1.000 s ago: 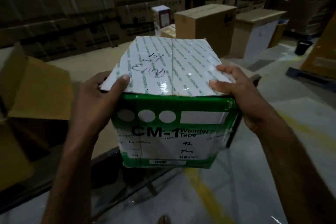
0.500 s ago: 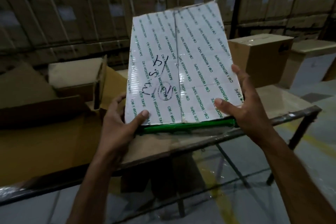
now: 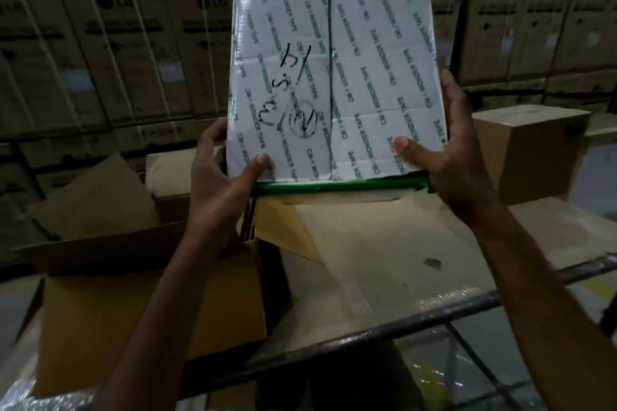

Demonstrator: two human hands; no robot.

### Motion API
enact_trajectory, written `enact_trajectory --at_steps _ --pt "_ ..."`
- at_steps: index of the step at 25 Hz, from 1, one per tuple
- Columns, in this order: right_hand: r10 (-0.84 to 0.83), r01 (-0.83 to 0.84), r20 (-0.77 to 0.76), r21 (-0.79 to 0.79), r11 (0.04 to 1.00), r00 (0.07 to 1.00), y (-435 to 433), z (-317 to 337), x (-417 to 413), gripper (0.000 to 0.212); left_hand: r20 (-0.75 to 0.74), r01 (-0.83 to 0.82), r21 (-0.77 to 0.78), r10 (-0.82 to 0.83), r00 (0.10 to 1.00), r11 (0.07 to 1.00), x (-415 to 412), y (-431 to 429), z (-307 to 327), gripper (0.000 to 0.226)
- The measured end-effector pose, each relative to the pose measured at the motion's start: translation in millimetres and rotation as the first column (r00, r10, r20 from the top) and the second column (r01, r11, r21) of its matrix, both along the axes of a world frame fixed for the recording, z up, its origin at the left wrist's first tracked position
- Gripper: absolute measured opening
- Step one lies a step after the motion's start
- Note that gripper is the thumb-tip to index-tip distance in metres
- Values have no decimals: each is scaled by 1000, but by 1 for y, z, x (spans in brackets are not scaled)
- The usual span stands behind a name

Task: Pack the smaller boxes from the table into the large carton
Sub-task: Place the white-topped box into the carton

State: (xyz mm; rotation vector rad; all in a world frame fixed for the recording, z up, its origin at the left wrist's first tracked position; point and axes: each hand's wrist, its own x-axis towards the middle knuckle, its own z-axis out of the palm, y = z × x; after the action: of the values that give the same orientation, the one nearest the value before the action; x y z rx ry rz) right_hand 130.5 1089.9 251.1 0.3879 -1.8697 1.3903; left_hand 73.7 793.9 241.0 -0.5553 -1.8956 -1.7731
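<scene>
Small box (image 3: 334, 60), gripped at both sides by left hand (image 3: 220, 183) and right hand (image 3: 447, 157), is held tilted above the worktop (image 3: 384, 277), presumably for lowering into the open carton (image 3: 150, 304).

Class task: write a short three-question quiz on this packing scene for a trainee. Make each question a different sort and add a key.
1. True or false: the left hand and the right hand both grip the white cardboard box with green lettering.
2. Where is that box? A) lying on the floor; B) held in the air above the metal-edged table; C) shut inside a carton.
3. Fill in: the strip along the box's lower edge is coloured ____.
Key: 1 true; 2 B; 3 green.
</scene>
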Motion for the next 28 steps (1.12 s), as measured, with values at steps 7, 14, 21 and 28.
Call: enact_trajectory --at_steps 7,14,21,28 --pt "113 -113 -84 14 994 990 -42 78 -101 92 -176 -80 34 85 981 996 -65 -46 69 67" --pt "316 -307 -102 98 947 943 -105 85 -200 98 -243 -338 29 335 911 941 -102 -112 74 71" --pt "469 -467 -37 57 883 882 -187 78 -252 106 -195 -501 19 495 847 865 -118 -187 68 71" --pt "468 -467 135 -42 883 873 -257 46 -275 103 -96 -466 -27 462 882 884 -132 -260 55 60"
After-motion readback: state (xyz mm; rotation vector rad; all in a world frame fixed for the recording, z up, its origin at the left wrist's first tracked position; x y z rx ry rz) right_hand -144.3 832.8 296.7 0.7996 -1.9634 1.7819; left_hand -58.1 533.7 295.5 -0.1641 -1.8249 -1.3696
